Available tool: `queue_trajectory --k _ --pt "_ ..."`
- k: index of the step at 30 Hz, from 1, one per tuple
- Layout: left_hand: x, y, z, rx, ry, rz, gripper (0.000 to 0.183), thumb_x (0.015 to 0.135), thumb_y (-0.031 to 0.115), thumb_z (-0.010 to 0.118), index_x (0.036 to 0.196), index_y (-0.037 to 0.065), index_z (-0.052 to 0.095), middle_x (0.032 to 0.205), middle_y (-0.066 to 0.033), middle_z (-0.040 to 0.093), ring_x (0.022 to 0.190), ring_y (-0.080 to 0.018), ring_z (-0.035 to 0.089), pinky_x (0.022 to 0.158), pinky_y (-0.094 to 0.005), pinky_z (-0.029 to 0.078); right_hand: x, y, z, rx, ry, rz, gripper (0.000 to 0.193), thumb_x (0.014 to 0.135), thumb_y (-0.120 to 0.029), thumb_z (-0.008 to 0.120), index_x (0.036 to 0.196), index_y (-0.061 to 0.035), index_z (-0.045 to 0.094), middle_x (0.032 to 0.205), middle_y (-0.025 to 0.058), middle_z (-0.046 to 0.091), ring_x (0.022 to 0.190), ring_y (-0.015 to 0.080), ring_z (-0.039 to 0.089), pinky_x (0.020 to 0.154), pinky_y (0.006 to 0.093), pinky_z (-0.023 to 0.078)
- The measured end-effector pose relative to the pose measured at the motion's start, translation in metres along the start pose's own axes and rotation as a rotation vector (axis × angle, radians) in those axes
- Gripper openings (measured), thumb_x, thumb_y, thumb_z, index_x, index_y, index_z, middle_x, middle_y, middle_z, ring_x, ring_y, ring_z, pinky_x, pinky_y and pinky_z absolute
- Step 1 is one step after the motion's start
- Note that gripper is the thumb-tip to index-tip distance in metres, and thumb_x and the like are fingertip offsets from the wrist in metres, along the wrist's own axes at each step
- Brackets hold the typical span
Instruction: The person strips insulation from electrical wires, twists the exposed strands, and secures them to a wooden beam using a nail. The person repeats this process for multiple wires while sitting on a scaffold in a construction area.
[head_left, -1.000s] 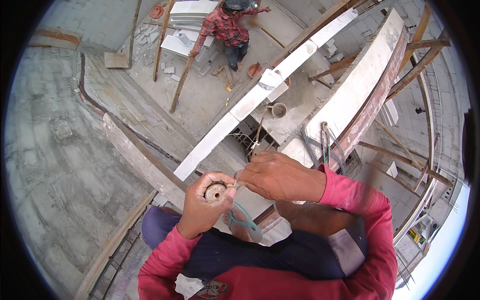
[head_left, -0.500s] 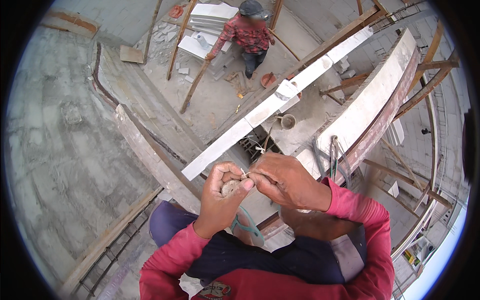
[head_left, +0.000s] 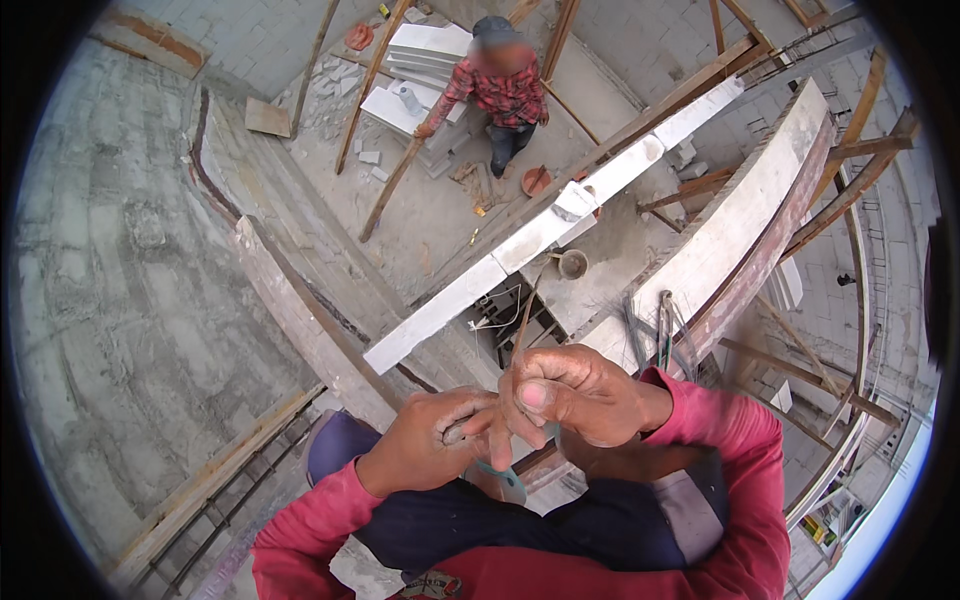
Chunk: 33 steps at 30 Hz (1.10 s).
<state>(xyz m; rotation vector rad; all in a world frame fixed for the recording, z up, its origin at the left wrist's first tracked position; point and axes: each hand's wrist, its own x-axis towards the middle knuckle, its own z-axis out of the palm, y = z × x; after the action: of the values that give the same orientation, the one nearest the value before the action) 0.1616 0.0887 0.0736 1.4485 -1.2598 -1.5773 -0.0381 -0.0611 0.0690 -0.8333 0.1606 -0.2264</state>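
My left hand (head_left: 428, 440) is closed, its fingers curled round a rounded grey lump (head_left: 455, 433) that is mostly hidden; I cannot tell its kind. Against its fingertips presses my right hand (head_left: 580, 395), also closed, with thumb and fingers bent together. Whatever the right fingers pinch is hidden. A thin white string (head_left: 490, 322) with a loose, knotted end shows just beyond the hands, over a dark opening; where it meets my fingers is unclear. Both hands are above my lap, in front of a long white beam (head_left: 440, 310).
Pliers (head_left: 665, 325) and thin wires (head_left: 637, 335) lie on the pale curved board (head_left: 740, 200) at right. A small pot (head_left: 573, 264) stands beyond. Below, a person in a checked shirt (head_left: 500, 85) touches a wooden post (head_left: 392, 188) beside stacked white slabs (head_left: 425, 50). Steel reinforcement (head_left: 225, 500) runs lower left.
My hands have turned and drawn together, the left slightly lower, covering most of the grey lump. The string between my fingertips is no longer visible there; its loose end sits further left.
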Motion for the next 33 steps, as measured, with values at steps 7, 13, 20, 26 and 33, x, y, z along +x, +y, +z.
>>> queue_trajectory --k 7,13,20,26,33 --pt "-0.002 0.012 -0.001 0.077 -0.096 0.089 0.026 0.105 0.023 0.069 0.118 0.002 0.072 0.107 -0.0201 0.072 0.094 -0.0404 0.072 0.083 -0.0446 0.056 0.007 -0.019 0.013 -0.466 -0.044 0.128 0.033 0.118 -0.027 0.044 0.097 -0.0019 0.05 0.08 0.0088 0.049 0.068 0.0185 0.052 0.066 0.0378 0.046" --pt "-0.006 0.008 -0.007 0.015 -0.194 0.058 0.027 0.108 0.026 0.061 0.111 0.0 0.069 0.101 -0.0193 0.072 0.093 -0.0389 0.072 0.081 -0.0423 0.056 0.014 -0.025 0.016 -0.475 -0.059 0.098 0.032 0.117 -0.026 0.045 0.096 -0.002 0.049 0.073 0.0085 0.049 0.065 0.0203 0.053 0.063 0.039 0.045" --pt "-0.01 0.011 -0.004 -0.339 -0.288 -0.042 0.038 0.114 0.035 0.05 0.101 0.002 0.066 0.08 -0.0061 0.067 0.075 -0.0189 0.066 0.072 -0.0365 0.053 0.011 -0.029 0.019 -0.318 -0.03 0.145 0.034 0.117 -0.026 0.046 0.093 -0.0024 0.05 0.071 0.0059 0.051 0.064 0.0167 0.053 0.06 0.0359 0.045" --pt "-0.022 0.017 -0.003 -0.396 -0.333 -0.078 0.042 0.115 0.037 0.047 0.099 0.004 0.065 0.081 -0.0027 0.066 0.07 -0.0153 0.058 0.07 -0.0322 0.049 0.006 -0.032 0.026 -0.304 -0.075 0.146 0.031 0.116 -0.023 0.048 0.092 -0.0027 0.051 0.073 0.0052 0.055 0.065 0.0139 0.055 0.06 0.0341 0.045" --pt "-0.032 0.022 0.001 -0.487 -0.255 -0.105 0.039 0.116 0.034 0.047 0.099 0.004 0.066 0.082 -0.0019 0.066 0.072 -0.0126 0.055 0.072 -0.0312 0.047 0.005 -0.027 0.028 -0.213 -0.105 0.063 0.032 0.116 -0.023 0.049 0.091 -0.0043 0.05 0.073 0.0038 0.055 0.068 0.0115 0.06 0.061 0.0334 0.047"
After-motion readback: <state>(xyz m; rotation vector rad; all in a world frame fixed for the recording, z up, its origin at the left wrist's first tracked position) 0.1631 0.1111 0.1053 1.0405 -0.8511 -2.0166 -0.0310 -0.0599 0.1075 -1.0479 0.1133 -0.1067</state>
